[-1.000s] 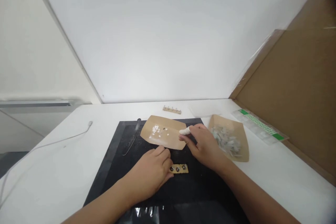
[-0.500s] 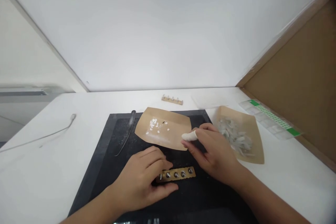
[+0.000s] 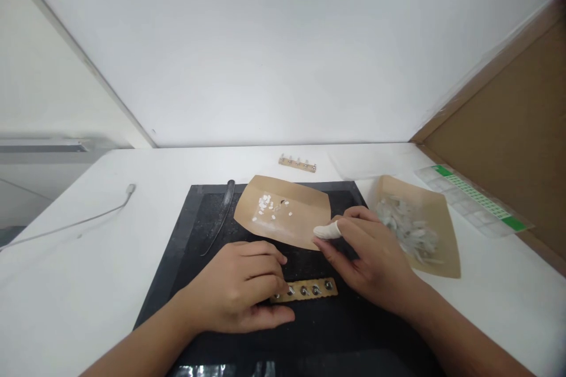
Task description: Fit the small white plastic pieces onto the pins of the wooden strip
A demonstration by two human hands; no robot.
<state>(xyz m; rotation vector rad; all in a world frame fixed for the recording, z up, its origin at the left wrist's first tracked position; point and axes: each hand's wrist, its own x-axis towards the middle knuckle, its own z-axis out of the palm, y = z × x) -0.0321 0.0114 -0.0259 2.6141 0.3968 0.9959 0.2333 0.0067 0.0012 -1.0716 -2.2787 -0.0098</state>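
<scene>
My left hand (image 3: 245, 285) rests on the black mat (image 3: 327, 339), palm down, fingers apart. One fingertip lies over the left end of a tan strip (image 3: 318, 296) with several short metal pegs, while the thumb lies along its near side, a little apart from it. My right hand (image 3: 365, 247) is closed in a pinch, a white finger cot (image 3: 326, 231) on the index finger. Its fingertips hover by the near right corner of a brown paper sheet (image 3: 305, 221); anything between them is too small or hidden. Small white pieces (image 3: 264, 202) are scattered on that sheet.
A curved dark-handled tool (image 3: 227, 194) lies left of the sheet. Behind the mat sits a second peg strip (image 3: 298, 163). On the right are another brown paper (image 3: 446, 235) with a pile of translucent pieces (image 3: 411, 227) and a clear compartment box (image 3: 473, 200). A cable (image 3: 106, 210) crosses the left.
The view has shifted a little, so everything sits slightly further right. My left fingers have spread and loosened around the strip's end. My right hand keeps its pinch by the paper's corner.
</scene>
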